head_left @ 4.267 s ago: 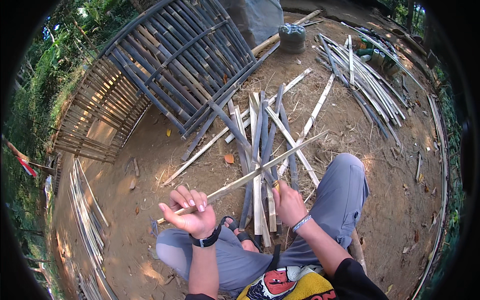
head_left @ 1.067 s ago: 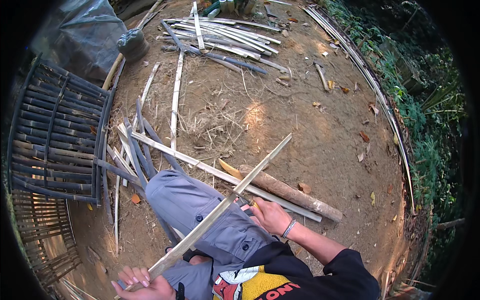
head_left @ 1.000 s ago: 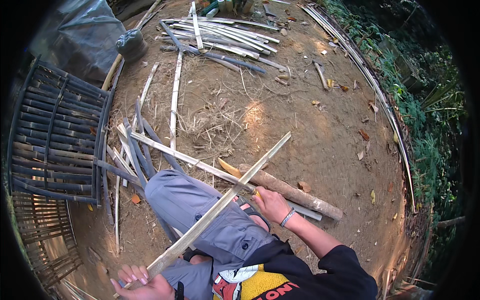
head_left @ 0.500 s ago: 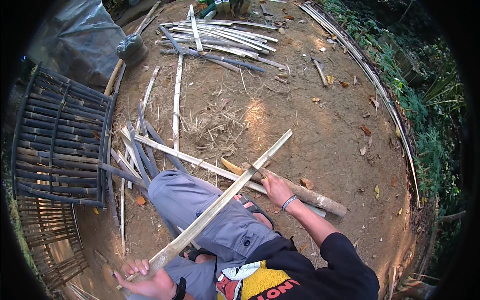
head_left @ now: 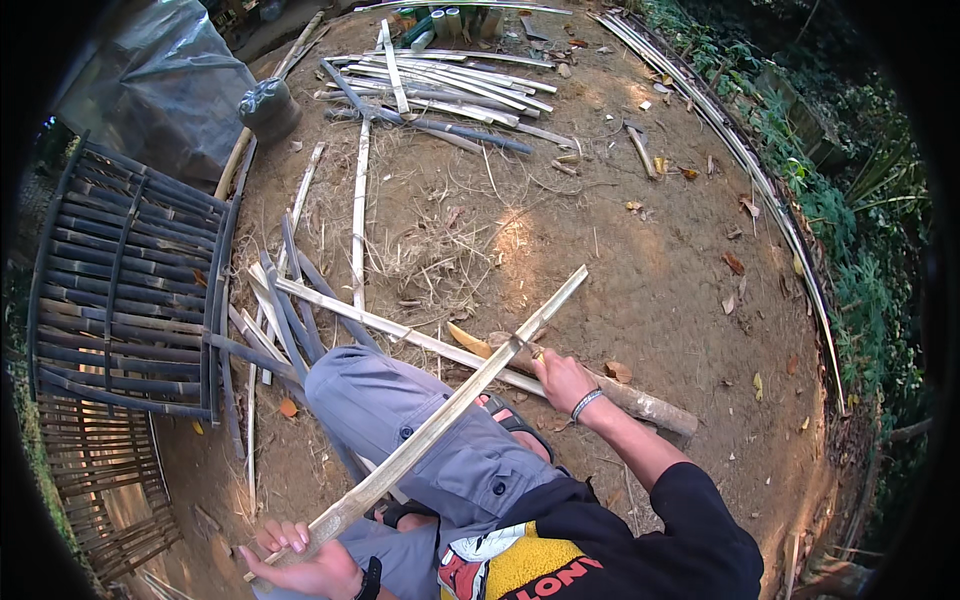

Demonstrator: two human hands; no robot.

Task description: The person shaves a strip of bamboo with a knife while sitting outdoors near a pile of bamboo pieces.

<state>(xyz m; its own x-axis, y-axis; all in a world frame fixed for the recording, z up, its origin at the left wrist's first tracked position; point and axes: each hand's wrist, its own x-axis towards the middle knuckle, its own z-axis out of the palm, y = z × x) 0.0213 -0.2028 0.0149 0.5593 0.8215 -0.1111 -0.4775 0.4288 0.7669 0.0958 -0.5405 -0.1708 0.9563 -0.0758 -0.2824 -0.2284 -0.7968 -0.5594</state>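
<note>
A long split bamboo strip (head_left: 440, 422) runs slantwise across my raised thigh, from the lower left to beyond my knee. Its near end lies in my left hand (head_left: 305, 566), with the thumb and fingers closed about it. My right hand (head_left: 566, 381) grips a knife (head_left: 538, 353) by its handle. The small blade meets the strip near its far end; the hand hides much of the handle. Under the strip, a second pale bamboo strip (head_left: 400, 331) crosses the ground beside a thick wooden pole (head_left: 640, 405) with a pale, tapered end.
Bamboo strips (head_left: 450, 80) lie heaped at the far side. A dark slatted bamboo frame (head_left: 130, 285) stands at the left, with dark poles (head_left: 290, 300) near my knee. Shavings (head_left: 430, 265) litter the soil. A hatchet-like tool (head_left: 641, 150) lies far right; long strips (head_left: 745, 160) edge the plants.
The knife has shifted slightly toward me along the bamboo strip, and its blade has turned. My left hand keeps its hold on the near end. The whole view has moved a little.
</note>
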